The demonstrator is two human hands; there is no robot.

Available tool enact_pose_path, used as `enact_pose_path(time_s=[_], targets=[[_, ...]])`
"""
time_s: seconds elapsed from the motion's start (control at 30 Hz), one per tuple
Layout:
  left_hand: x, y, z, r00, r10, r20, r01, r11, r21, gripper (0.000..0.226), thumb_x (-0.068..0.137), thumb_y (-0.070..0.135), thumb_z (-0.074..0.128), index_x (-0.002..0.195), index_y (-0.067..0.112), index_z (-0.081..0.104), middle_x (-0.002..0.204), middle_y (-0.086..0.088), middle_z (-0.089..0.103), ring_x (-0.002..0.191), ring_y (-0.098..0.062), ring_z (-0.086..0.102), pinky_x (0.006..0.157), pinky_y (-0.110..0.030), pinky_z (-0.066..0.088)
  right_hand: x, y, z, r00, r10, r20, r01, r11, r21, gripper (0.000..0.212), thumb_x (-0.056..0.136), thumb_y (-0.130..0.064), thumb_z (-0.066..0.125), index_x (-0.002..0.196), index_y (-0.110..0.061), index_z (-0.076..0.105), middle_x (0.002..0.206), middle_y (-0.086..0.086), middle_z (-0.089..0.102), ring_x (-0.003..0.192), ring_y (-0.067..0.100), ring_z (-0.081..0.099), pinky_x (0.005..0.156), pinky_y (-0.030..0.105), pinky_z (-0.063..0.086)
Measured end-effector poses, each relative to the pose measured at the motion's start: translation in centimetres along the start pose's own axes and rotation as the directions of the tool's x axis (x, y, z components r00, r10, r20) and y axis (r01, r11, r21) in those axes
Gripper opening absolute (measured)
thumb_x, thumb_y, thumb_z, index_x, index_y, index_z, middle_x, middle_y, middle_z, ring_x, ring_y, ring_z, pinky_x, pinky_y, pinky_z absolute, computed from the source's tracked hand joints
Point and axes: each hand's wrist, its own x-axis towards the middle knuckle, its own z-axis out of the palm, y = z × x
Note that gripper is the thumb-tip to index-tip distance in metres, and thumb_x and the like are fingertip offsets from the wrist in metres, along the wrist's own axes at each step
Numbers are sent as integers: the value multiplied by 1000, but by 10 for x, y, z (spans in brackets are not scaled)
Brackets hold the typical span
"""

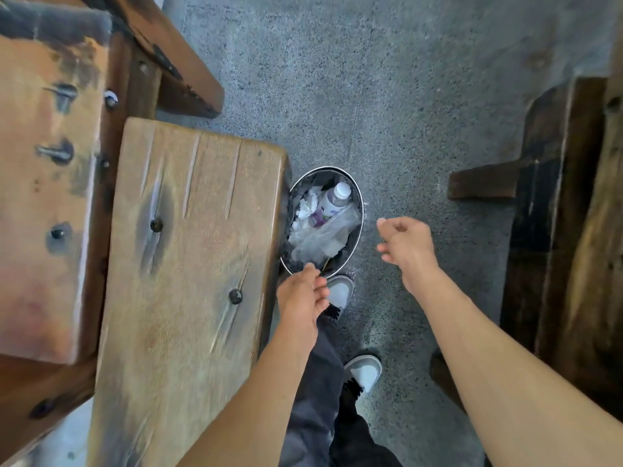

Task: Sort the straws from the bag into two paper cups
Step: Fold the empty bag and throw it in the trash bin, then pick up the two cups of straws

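No straws or paper cups are in view. A crumpled clear plastic bag (323, 232) lies on top of the rubbish inside a round metal bin (361, 210) on the floor. My left hand (301, 298) hovers at the bin's near rim with its fingers loosely apart and nothing clearly in it. A thin yellowish sliver (326, 264) shows just beyond its fingertips; I cannot tell what it is. My right hand (406, 247) hangs over the floor to the right of the bin, fingers curled loosely and holding nothing.
The bin also holds a plastic bottle (335, 197) and white tissue. A wooden bench (188, 264) stands to the left, touching the bin, with a wooden table (47, 163) beyond it. Another dark wooden bench (556, 214) is at the right. My shoes (340, 291) stand on grey speckled floor.
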Motion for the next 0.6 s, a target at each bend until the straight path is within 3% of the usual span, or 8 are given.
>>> enact_pose_path(time_s=[0.1,0.2,0.3,0.4,0.5,0.6], targets=[[-39,28,11,983,170,64,-174,983,65,19,97,27,61,102,8,64,77,-4,64,54,-12,53,44,-20,41,-33,-19,-14,996,-84,-23,85,995,59,19,95,-33,62,89,-14,64,79,-3,61,76,17,58,75,36,49],[-90,58,22,902,402,160,-425,892,153,17,97,31,61,95,14,62,82,-2,65,60,-11,57,47,-20,45,-74,-48,-36,974,-209,-86,216,973,82,24,94,-36,63,100,-13,67,94,-3,67,93,16,63,83,30,47],[-148,84,31,725,628,283,-687,692,222,12,94,31,64,102,22,63,94,5,67,79,-11,62,71,-28,52,-125,-86,-68,929,-332,-165,344,937,54,39,93,-39,63,124,-14,62,116,-2,65,106,10,60,96,29,45],[-214,104,38,527,740,418,-849,446,283,36,88,44,64,121,31,56,118,7,61,101,-7,59,92,-30,49,-183,-117,-108,850,-451,-271,480,876,48,45,93,-37,64,133,-19,56,124,-5,62,109,10,60,100,32,46],[-294,114,48,324,771,548,-939,194,283,64,81,58,57,138,32,46,139,9,47,129,-13,46,109,-38,39,-245,-135,-152,743,-535,-402,583,812,-2,50,92,-40,61,138,-24,49,136,-6,53,123,13,53,107,38,42],[-379,110,59,131,734,666,-972,-39,234,67,85,53,60,146,34,38,154,6,33,144,-11,25,118,-38,24,-305,-142,-204,614,-580,-536,618,775,-130,62,92,-44,57,148,-24,38,154,-5,37,143,16,33,120,44,24]])
